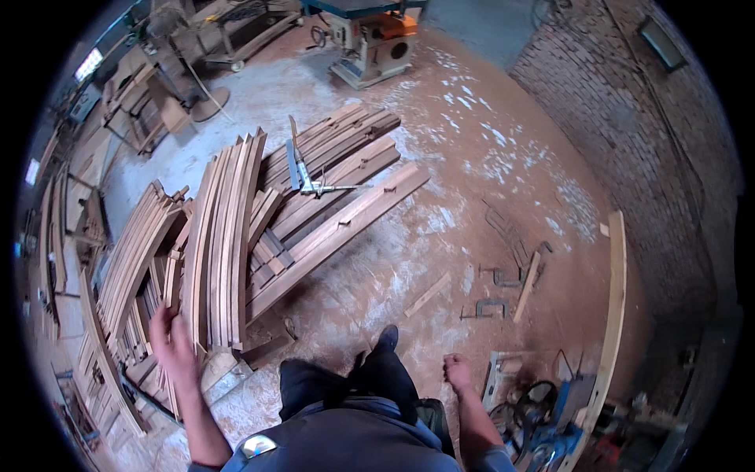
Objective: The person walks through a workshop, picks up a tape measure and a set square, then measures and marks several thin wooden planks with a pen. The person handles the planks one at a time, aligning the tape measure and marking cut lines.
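My left hand (176, 345), slightly blurred, is raised near the lower end of a stack of curved wooden strips (227, 236). Its fingers are apart and nothing shows in them; whether it touches the wood I cannot tell. Low on the right hangs my right hand (458, 373), fingers curled, with no object visible in it. Straight wooden boards (348, 221) with mortise-like slots lie behind the curved stack. On top of them rest metal hand tools (307, 184), including a thin rule-like piece. Another pile of curved strips (133, 259) stands to the left.
G-clamps (492, 307) and wood offcuts (427, 295) lie on the dusty floor (472, 177). A long timber (613, 283) runs along the right, beside blue machinery (554, 442). Farther off stand a woodworking machine (374, 50) and a brick wall (613, 100).
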The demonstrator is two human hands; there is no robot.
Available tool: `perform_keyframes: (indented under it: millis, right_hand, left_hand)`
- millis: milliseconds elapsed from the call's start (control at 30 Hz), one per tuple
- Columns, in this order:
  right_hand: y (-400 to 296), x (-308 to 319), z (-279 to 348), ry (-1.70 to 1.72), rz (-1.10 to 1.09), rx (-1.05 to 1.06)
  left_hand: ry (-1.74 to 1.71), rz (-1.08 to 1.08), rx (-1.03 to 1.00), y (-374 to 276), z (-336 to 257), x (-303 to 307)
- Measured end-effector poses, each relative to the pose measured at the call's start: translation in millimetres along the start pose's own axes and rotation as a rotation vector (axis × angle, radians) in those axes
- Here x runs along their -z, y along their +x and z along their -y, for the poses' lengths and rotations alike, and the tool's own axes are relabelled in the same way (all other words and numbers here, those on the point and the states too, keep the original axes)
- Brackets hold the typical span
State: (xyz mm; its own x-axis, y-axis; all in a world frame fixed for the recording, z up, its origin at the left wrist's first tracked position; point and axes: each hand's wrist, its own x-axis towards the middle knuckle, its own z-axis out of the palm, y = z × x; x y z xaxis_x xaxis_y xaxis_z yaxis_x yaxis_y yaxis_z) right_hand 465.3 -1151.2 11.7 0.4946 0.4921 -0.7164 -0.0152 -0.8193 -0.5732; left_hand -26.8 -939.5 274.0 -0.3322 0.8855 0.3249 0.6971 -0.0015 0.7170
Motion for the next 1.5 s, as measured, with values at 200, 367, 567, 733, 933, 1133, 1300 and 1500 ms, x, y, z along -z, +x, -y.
perform_keyframes:
  millis: [200,367,567,733,933,1133,1300,1500]
  right_hand:
    - [52.9,112.8,94.7,0.254,-0.075,0.101]
    - [115.2,150.3,174.7,0.253,-0.064,0.18]
    - [209.9,221.7,238.1,0.076,-0.082,0.21]
    - [329.4,338.5,150.3,0.403,-0.03,-0.263]
    - [421.5,390.9,257.5,0.114,0.007,-0.362]
    - [573.7,390.2,469.8,-0.061,0.082,-0.151]
    - [626.8,286.6,692.6,-0.029,0.232,0.174]
    - [643.9,141.8,824.3,-0.218,0.546,0.426]
  left_hand:
    - [0.058,0.314,-0.35,14.3,-151.4,-158.9]
    - [0.089,0.414,-0.384,40.2,-201.8,-275.8]
    - [0.079,0.441,-0.217,91.6,-218.9,-430.6]
    - [-0.062,0.5,-0.253,142.1,-275.2,-535.5]
    - [0.193,0.336,-0.016,178.5,-255.7,-568.7]
    - [0.218,0.071,0.422,189.7,-261.5,-574.6]
    - [0.163,0.062,0.465,198.2,-292.6,-599.9]
    - [0.178,-0.062,0.581,252.1,-253.3,-625.0]
